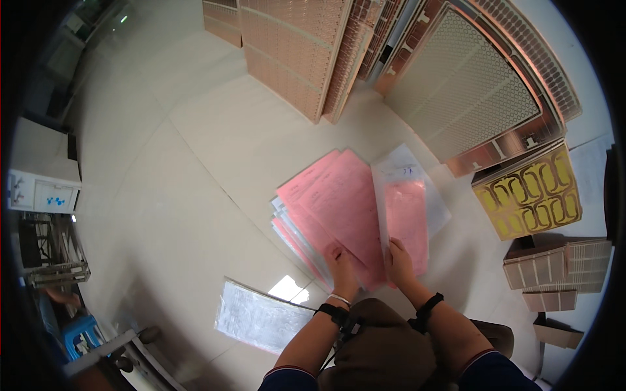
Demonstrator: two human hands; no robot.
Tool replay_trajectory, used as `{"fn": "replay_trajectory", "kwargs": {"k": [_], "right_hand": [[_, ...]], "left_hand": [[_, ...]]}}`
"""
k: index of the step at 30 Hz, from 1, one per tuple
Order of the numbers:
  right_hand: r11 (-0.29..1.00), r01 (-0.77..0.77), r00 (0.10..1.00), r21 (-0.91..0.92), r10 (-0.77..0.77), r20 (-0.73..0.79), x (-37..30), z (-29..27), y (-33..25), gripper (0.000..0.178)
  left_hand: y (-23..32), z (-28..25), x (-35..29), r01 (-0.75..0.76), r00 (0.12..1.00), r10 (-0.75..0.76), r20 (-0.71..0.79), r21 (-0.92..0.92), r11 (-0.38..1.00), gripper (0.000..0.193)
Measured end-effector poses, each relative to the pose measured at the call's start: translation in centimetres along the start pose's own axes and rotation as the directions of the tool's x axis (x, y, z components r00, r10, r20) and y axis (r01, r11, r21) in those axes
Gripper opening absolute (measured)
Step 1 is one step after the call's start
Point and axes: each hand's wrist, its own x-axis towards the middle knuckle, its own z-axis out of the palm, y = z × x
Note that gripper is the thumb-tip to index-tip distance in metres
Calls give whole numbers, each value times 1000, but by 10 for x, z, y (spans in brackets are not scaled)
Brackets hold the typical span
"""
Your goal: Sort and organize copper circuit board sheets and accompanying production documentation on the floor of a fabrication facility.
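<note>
A fan of pink paper sheets with faint writing spreads in front of me, low over the pale floor. My left hand has its fingers curled closed at the near edge of these sheets, gripping them. Whitish and pink layers stick out from under the fan on its left side. My right hand pinches a clear plastic sleeve, its thumb on the near part. A pink sheet shows beside or inside the sleeve; which, I cannot tell. Behind it lies a whitish sheet with blue handwriting.
A flat silvery wrapped packet lies on the floor at near left. Large copper-coloured patterned panels lean at the far side and right. A yellow patterned panel and smaller boards stand at right. A metal-framed cart is at lower left.
</note>
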Motion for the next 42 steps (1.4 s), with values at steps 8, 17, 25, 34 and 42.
{"fn": "replay_trajectory", "kwargs": {"k": [8, 17, 25, 34, 42], "right_hand": [[996, 52, 993, 72, -59, 99, 4, 15, -7, 22], [996, -83, 996, -10, 83, 6, 4, 4, 8, 13], [997, -79, 997, 8, 79, -3, -2, -4, 4, 11], [995, -101, 995, 18, 101, 24, -11, -12, -1, 8], [996, -86, 994, -10, 86, 63, -16, -15, 5, 12]], "left_hand": [[-4, 9, 4, 2, 892, -137, 432, 299, 954, 21], [-16, 6, 7, -365, 883, 157, 442, 437, 822, 26], [9, -15, 23, -300, 950, 306, 68, 472, 829, 33], [18, 4, 6, -332, 941, 308, 138, 541, 773, 35], [31, 19, -9, -147, 963, 3, 270, 515, 844, 18]]}}
